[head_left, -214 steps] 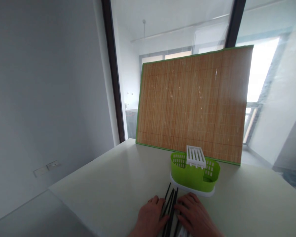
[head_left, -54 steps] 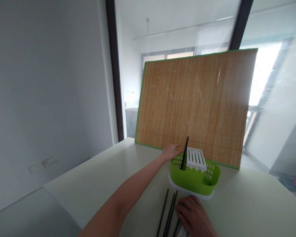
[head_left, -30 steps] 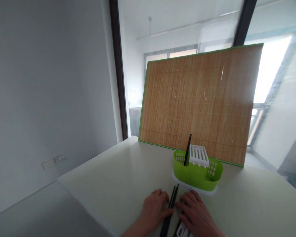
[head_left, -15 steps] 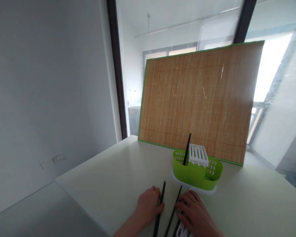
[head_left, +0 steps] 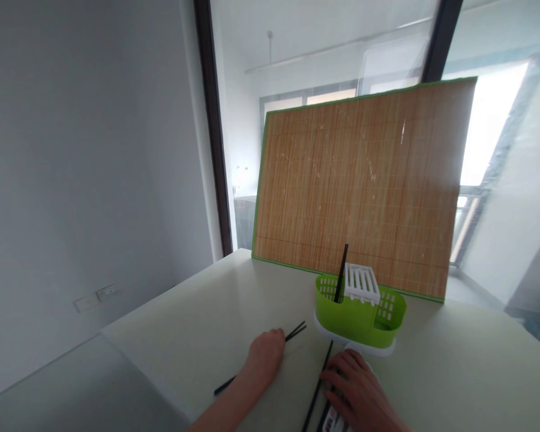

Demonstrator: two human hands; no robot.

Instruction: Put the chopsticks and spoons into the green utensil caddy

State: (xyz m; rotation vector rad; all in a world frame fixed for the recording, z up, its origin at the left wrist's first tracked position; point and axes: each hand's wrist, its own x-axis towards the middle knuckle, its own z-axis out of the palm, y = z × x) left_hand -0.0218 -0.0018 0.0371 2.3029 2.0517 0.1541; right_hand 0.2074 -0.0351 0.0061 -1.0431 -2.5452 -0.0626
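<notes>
My left hand (head_left: pixel 266 355) is closed around a pair of black chopsticks (head_left: pixel 296 330), whose tips fan slightly apart past my fingers; their other end shows beyond my forearm. Resting on the table, my right hand (head_left: pixel 356 387) has its fingers apart and bent over a white item with a dark printed label (head_left: pixel 332 422), mostly hidden beneath it. Another black chopstick (head_left: pixel 317 390) lies beside those fingers. Beyond the hands stands a green basket (head_left: pixel 348 321) on a white base. A black stick (head_left: pixel 341 273) leans upright in its left compartment.
A white slatted rack (head_left: pixel 362 282) sits over the middle of the basket. Behind, a bamboo mat (head_left: pixel 360 192) with green edging stands against the glass. The white table (head_left: pixel 198 336) runs along a grey wall with a socket (head_left: pixel 107 292) at the left.
My left hand has closed round the chopsticks and shifted slightly up and left. They have turned from steep to slanting toward the upper right. My right hand has stayed put.
</notes>
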